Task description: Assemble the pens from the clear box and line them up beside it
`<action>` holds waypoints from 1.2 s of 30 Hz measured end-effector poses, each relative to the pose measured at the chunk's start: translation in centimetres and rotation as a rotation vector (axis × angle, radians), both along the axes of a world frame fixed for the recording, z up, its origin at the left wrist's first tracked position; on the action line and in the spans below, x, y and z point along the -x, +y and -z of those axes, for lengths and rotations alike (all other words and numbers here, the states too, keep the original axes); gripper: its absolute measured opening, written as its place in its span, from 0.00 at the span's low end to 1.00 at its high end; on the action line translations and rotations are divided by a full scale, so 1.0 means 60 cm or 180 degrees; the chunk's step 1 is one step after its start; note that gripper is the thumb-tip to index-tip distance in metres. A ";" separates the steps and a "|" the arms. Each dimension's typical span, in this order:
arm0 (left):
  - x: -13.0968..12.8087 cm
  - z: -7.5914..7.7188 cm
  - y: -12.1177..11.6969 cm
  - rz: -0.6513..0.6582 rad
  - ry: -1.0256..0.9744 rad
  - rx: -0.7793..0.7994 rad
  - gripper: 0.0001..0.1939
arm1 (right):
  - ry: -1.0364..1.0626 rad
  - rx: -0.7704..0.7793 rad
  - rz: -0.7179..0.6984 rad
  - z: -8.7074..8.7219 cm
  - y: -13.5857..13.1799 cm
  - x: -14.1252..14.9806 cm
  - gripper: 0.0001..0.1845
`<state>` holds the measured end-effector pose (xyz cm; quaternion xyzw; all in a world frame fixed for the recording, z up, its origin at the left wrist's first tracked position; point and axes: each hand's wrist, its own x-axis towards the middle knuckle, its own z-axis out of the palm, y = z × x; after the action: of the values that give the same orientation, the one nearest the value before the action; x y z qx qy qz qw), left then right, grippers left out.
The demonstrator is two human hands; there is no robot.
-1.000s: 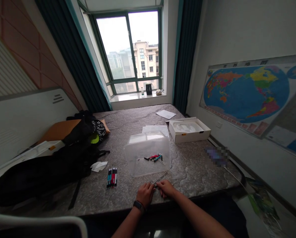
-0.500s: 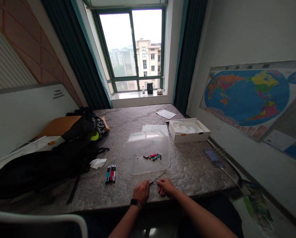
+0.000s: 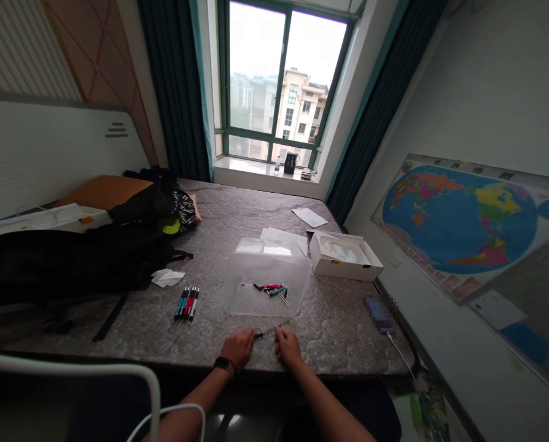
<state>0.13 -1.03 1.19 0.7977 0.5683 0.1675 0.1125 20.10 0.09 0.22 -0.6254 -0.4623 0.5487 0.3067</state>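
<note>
Near the front edge of the mattress, my left hand [image 3: 238, 348] is closed on a small black pen part [image 3: 259, 335] that pokes out past the fingers. My right hand [image 3: 287, 347] pinches a clear strip with dark lettering [image 3: 269, 332], which stretches between both hands. Just beyond them lies a clear plastic bin [image 3: 242, 304] on its side, with several loose pen parts [image 3: 272, 288] in it. Several pens [image 3: 186, 305] in teal, red, black and white lie side by side left of the bin.
A crumpled tissue [image 3: 168, 277] and a black bag [image 3: 72, 264] lie at the left. An opened white box [image 3: 343, 270] and papers [image 3: 309, 217] sit beyond the bin. A phone [image 3: 380, 314] with a cable rests at the right. A white curved rail [image 3: 94, 366] crosses the lower left.
The view has tilted and shifted, so the hands and mattress items appear further left. My right hand stays by the strip, my left on the black part.
</note>
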 end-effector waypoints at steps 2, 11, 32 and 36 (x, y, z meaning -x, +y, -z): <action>-0.001 -0.004 -0.001 -0.0011 -0.0011 0.0069 0.21 | 0.0201 0.0079 -0.0071 0.002 -0.005 0.013 0.32; 0.002 -0.006 -0.001 0.0031 -0.0090 0.0101 0.20 | 0.0377 0.0209 -0.0586 0.001 0.015 0.035 0.31; 0.002 -0.004 -0.002 0.0221 -0.0185 0.0066 0.19 | 0.0490 0.0009 0.0190 0.008 0.022 0.044 0.26; 0.002 -0.009 -0.003 0.0208 -0.0148 0.0015 0.20 | 0.0621 -0.0014 0.0086 0.006 0.019 0.038 0.26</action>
<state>0.01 -1.23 1.71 0.8115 0.5396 0.1808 0.1329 17.82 1.23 -0.12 -0.5745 -0.4231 0.6018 0.3590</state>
